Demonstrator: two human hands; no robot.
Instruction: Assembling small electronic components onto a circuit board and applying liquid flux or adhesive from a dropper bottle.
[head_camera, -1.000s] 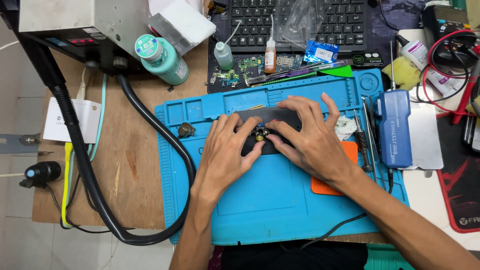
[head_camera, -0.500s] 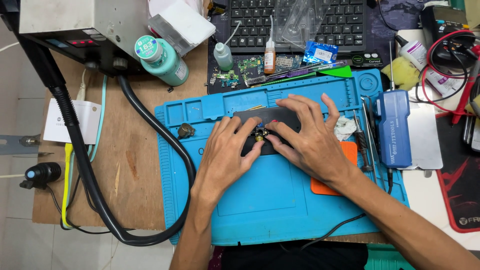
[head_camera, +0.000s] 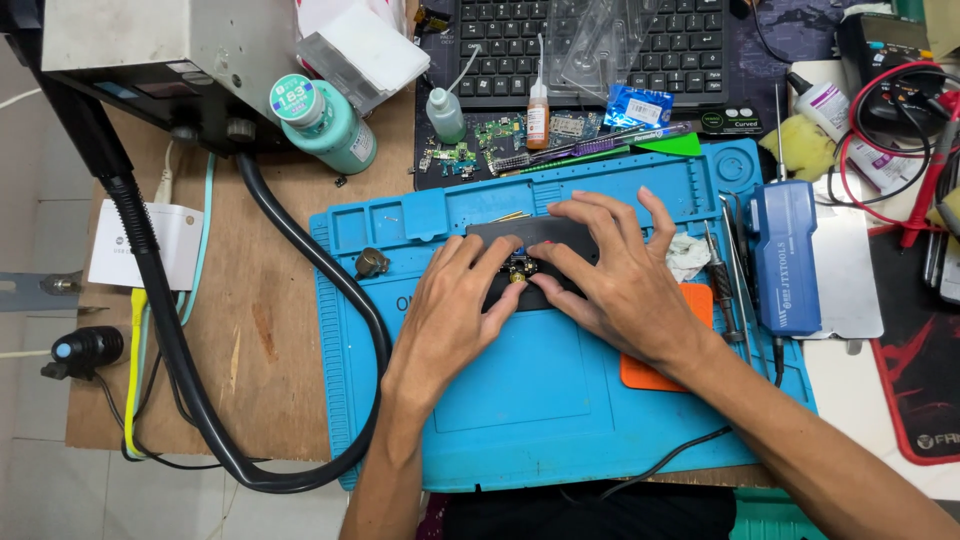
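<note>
Blue mat (head_camera: 560, 400), hands (head_camera: 450, 320) hiding dark device (head_camera: 530, 235)

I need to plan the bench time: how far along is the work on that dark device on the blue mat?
Done: the dark device lies opened on the blue mat, small circuit boards set aside. In hand: left hand and right hand press on its middle part. Left: it is not closed up.

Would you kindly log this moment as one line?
left hand on black device | right hand on device | blue mat beneath
</note>
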